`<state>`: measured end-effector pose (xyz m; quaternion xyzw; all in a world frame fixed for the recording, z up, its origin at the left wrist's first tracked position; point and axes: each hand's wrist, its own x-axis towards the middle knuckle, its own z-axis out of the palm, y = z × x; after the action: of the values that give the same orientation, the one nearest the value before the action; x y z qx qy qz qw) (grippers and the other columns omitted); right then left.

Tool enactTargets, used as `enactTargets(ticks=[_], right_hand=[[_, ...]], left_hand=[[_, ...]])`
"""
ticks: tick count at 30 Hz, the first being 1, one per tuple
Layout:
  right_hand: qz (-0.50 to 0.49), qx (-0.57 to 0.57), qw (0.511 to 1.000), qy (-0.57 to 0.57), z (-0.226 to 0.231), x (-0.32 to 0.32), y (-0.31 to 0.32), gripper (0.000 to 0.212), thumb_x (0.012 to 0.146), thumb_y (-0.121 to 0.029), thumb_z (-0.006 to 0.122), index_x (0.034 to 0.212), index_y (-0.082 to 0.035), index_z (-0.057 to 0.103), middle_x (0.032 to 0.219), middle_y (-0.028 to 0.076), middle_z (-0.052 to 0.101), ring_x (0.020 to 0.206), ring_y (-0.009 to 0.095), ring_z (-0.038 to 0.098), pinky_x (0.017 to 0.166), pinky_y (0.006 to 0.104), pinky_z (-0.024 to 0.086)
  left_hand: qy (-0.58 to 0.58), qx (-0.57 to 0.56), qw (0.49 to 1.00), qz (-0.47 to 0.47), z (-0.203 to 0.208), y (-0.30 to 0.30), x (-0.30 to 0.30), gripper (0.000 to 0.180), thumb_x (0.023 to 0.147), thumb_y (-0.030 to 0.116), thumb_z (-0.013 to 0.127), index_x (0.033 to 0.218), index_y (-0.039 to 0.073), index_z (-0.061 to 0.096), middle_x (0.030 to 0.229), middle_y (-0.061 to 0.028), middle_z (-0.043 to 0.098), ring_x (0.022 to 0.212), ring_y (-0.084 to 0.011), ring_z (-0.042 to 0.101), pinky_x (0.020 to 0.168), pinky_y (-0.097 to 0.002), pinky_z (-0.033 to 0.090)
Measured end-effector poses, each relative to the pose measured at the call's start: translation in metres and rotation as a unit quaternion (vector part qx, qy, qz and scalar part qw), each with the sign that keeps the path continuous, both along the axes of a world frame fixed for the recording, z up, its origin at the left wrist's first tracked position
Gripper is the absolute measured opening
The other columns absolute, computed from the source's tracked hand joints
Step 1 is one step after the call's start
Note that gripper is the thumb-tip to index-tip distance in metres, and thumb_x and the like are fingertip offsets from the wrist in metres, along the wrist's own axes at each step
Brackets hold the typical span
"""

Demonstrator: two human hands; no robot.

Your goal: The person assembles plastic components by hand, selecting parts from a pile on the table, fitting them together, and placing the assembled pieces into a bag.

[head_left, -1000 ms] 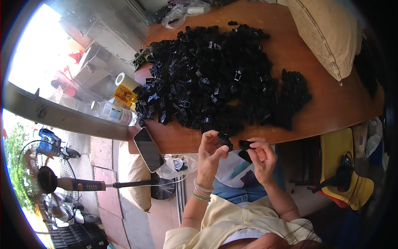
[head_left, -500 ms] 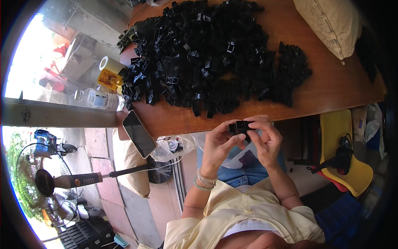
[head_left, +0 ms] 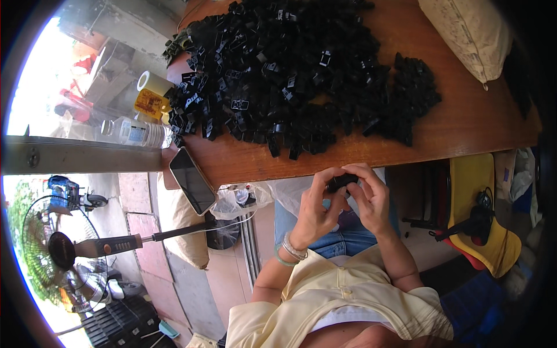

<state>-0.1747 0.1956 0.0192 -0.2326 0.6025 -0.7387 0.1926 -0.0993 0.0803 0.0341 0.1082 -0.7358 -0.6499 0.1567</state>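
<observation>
Between my two hands, just off the table's front edge, is a small black plastic part [head_left: 341,182]. My left hand [head_left: 318,204], with bracelets at its wrist, pinches it from the left. From the right, the fingers and thumb of my right hand [head_left: 370,200] close on the same part. Fingers cover much of it, so its exact shape is hidden. Beyond my hands a large heap of similar black plastic parts [head_left: 290,75] covers much of the wooden table [head_left: 452,124].
A phone [head_left: 193,181] lies at the table's left front corner. Behind it are a clear plastic bottle [head_left: 136,132], a yellow tape roll [head_left: 152,104] and a white roll [head_left: 154,83]. A sack [head_left: 464,35] rests far right. A fan [head_left: 87,250] stands left, a yellow chair [head_left: 464,174] right.
My hands have drawn closer together around the black part, and my left hand has shifted right. The part shows less between the fingers now. The view has moved slightly.
</observation>
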Motion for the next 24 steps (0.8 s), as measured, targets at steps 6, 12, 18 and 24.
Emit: enactTargets(ticks=[6, 12, 18, 24], right_hand=[[0.105, 0.186, 0.965, 0.151, 0.002, -0.021, 0.017, 0.021, 0.082, 0.001, 0.066, 0.103, 0.0, 0.065, 0.096, 0.009, 0.062, 0.074, 0.017, 0.061, 0.065, 0.0265, 0.049], [0.007, 0.187, 0.949, 0.254, -0.006, -0.024, -0.011, 0.024, 0.079, 0.001, 0.068, 0.103, -0.001, 0.065, 0.096, 0.009, 0.059, 0.07, 0.019, 0.061, 0.059, 0.0282, 0.049], [-0.084, 0.26, 0.846, 0.459, -0.018, -0.028, -0.061, 0.033, 0.071, 0.001, 0.07, 0.104, -0.003, 0.064, 0.111, 0.012, 0.053, 0.087, 0.027, 0.053, 0.078, 0.0387, 0.045], [-0.125, 0.218, 0.869, 0.425, -0.028, -0.016, -0.045, 0.031, 0.07, 0.001, 0.071, 0.098, -0.004, 0.06, 0.114, 0.014, 0.051, 0.097, 0.031, 0.052, 0.081, 0.0411, 0.044]], left_hand=[[0.006, -0.226, 0.974, 0.019, -0.006, -0.033, -0.002, 0.02, 0.082, 0.0, 0.066, 0.101, -0.003, 0.059, 0.084, -0.0124, 0.064, 0.068, -0.0208, 0.068, 0.057, -0.029, 0.052], [0.02, -0.342, 0.914, 0.216, 0.004, -0.085, -0.027, 0.015, 0.084, -0.003, 0.061, 0.098, 0.001, 0.061, 0.089, -0.0108, 0.06, 0.069, -0.0226, 0.063, 0.056, -0.0298, 0.051], [0.005, -0.479, 0.865, 0.15, -0.002, -0.097, -0.082, 0.019, 0.079, 0.015, 0.069, 0.094, 0.004, 0.064, 0.083, -0.0104, 0.056, 0.066, -0.0301, 0.059, 0.059, -0.0362, 0.048], [-0.062, -0.429, 0.894, 0.11, -0.006, -0.107, -0.093, 0.016, 0.084, 0.014, 0.067, 0.093, 0.001, 0.065, 0.071, -0.009, 0.061, 0.054, -0.0208, 0.061, 0.047, -0.0297, 0.045]])
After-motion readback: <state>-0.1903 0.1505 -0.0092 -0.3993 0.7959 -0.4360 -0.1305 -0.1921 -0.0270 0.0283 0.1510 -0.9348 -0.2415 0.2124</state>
